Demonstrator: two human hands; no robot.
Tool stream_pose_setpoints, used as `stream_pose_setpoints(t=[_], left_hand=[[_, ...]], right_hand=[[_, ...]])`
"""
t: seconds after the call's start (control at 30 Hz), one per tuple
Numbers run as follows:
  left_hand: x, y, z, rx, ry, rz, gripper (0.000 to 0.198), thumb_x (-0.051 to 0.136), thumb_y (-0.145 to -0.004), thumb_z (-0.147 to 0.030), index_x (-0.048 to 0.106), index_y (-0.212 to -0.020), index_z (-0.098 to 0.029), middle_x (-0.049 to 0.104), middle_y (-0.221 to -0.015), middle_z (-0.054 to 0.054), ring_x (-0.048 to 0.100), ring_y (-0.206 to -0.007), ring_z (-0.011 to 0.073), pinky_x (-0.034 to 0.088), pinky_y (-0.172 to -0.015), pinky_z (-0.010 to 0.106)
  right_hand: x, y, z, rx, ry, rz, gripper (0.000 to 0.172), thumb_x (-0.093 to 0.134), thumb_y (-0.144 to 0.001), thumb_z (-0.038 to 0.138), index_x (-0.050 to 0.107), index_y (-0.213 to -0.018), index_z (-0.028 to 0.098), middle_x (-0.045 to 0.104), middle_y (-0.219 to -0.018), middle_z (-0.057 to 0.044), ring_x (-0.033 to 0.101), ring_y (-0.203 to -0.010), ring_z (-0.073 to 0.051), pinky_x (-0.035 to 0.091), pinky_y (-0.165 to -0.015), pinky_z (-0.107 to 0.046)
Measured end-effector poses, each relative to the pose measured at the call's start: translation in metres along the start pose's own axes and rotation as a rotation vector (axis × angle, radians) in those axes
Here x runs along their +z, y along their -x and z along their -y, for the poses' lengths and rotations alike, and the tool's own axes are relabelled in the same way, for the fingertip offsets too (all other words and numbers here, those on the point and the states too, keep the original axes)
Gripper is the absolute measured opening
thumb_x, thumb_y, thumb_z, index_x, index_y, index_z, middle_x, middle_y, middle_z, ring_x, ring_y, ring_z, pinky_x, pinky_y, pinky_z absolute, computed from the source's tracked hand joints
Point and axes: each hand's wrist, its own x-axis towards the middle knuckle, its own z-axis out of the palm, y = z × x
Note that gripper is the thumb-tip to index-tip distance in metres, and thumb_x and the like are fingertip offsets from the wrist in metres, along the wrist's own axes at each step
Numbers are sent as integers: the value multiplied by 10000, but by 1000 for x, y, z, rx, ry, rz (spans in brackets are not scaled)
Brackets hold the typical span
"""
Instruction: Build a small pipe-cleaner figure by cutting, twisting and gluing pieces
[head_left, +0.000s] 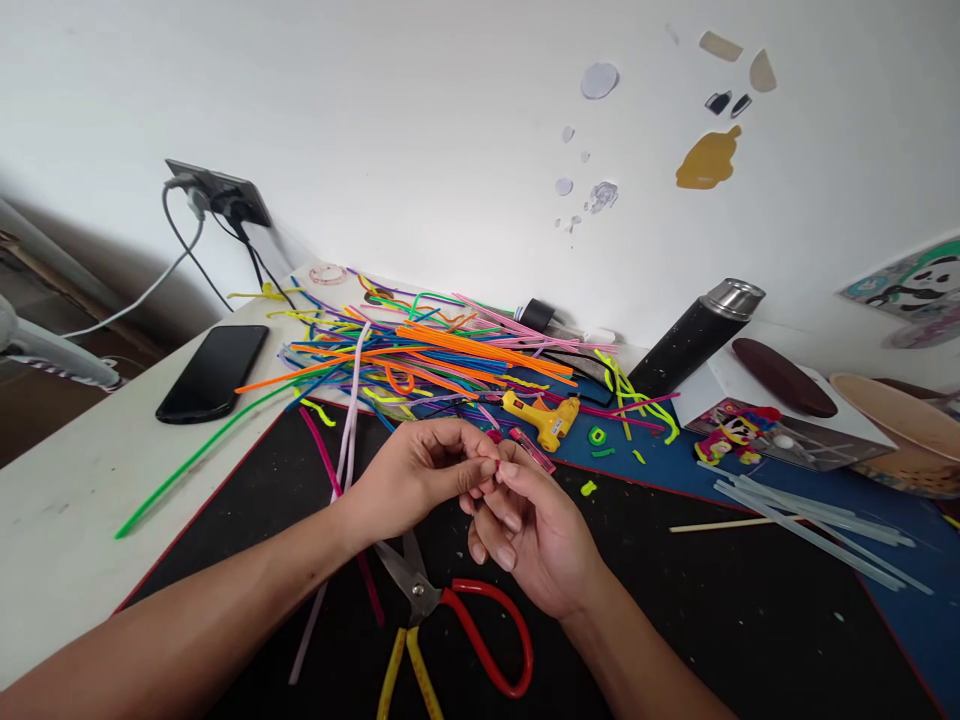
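My left hand and my right hand meet fingertip to fingertip over the black mat. Both are closed in a pinch on a small red piece, mostly hidden by the fingers; it may be pipe cleaner. Below them lie scissors, blades apart, with one red handle loop and yellow-wrapped parts. A magenta pipe cleaner and pale lilac pipe cleaners pass under my left wrist. Just beyond the fingers sits a yellow glue gun.
Many coloured pipe cleaners are heaped along the wall. A phone lies at left. On the right are a black flask, a small colourful figure, glue sticks, a thin wooden stick and yellow-green scraps.
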Motion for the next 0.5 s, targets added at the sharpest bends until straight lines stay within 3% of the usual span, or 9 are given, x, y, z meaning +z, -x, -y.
stream_pose_setpoints(t=[0.23, 0.5], left_hand=[[0, -1, 0, 4, 6, 12, 403, 940, -798, -443, 736, -867, -102, 720, -715, 21, 630, -585, 93, 555, -592, 207], [-6, -5, -6, 24, -34, 5, 408, 931, -798, -465, 743, -867, -110, 727, -708, 23, 642, -584, 100, 573, -569, 207]], right_hand=[[6, 4, 9, -3, 79, -37, 235, 732, -967, 307, 604, -804, 196, 534, -554, 109, 486, -363, -65, 561, -509, -244], [6, 8, 22, -134, 506, -162, 336, 767, -971, 494, 631, -889, 198, 613, -590, 73, 586, -422, -102, 510, -508, -238]])
